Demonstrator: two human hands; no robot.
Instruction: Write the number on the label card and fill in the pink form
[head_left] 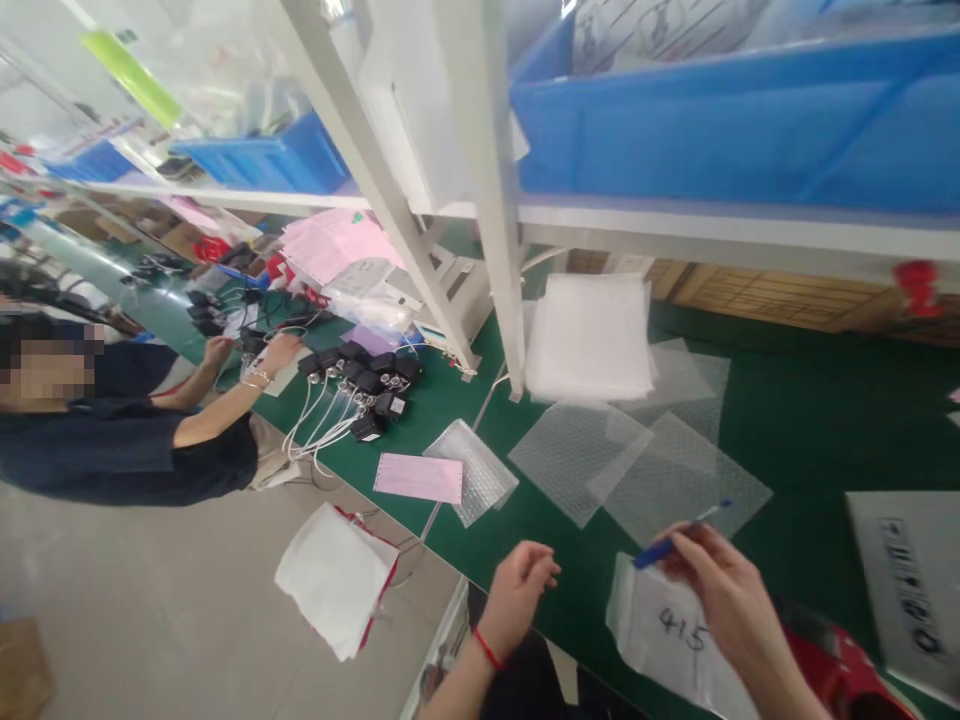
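Observation:
My right hand (720, 590) grips a blue pen (664, 545) above a clear plastic bag (664, 630) with "415" handwritten on it, lying on the green table (810, 420). My left hand (521, 590), with a red string at the wrist, hovers just left of the bag with fingers loosely curled and nothing in them.
Bubble-wrap bags (645, 465) lie ahead, a white stack (589, 340) behind them, another bubble bag (476, 465) and a pink slip (418, 477) to the left. Black adapters with white cables (367, 385) sit near a co-worker's hands (277, 350). White shelf posts (487, 200) and blue bins (735, 120) stand overhead.

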